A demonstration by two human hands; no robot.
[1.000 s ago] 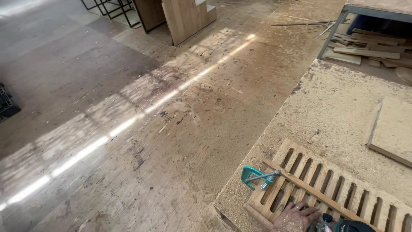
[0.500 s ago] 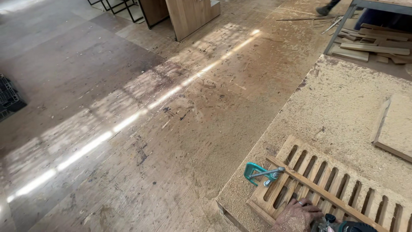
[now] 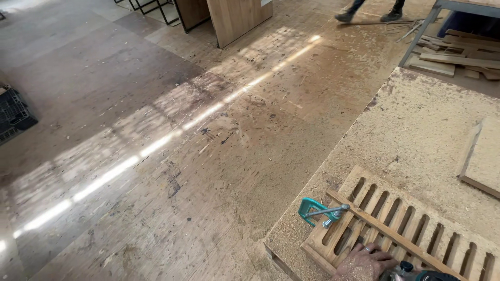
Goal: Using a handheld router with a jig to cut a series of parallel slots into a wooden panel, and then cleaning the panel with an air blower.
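My left hand [image 3: 364,263] lies flat, fingers spread, on the slotted wood panel [image 3: 411,229] — just right of the green clamp [image 3: 319,212].

By my hand [image 3: 363,263] I counted one slatted wooden panel [image 3: 401,229], one thin wooden strip [image 3: 390,234] laid across it, and one teal clamp [image 3: 319,212] just left of my fingers. Farther off to my right lay one flat board [image 3: 482,158]. I saw two feet [image 3: 370,14] far ahead.
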